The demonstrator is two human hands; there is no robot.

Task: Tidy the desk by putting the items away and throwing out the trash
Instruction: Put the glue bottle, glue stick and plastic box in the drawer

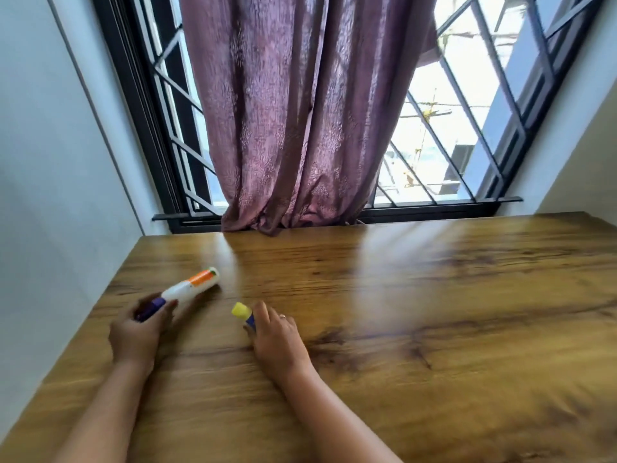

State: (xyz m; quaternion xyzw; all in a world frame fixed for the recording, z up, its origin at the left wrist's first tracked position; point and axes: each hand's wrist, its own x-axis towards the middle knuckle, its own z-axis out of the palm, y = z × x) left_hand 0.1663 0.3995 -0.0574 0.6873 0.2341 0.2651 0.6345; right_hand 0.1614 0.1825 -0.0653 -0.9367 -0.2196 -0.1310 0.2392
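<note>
Head view: table [434, 312] is carrying two items, near left. Left hand [133, 335] is gripping the white tube [192, 287] at its purple end, long axis running far-right. Right hand [277, 339] fingers [262, 312] are curling onto the yellow-capped stick [239, 310], cap pointing far-left.

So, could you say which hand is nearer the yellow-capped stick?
Right hand: it holds the yellow-capped stick; the left hand is off to its left, gripping the white bottle.

hands [137, 334] [278, 340]: 2 | glue sticks [192, 288] [241, 310]: 2 | desk [417, 329]: 1 | curtain [300, 111]: 1
</note>
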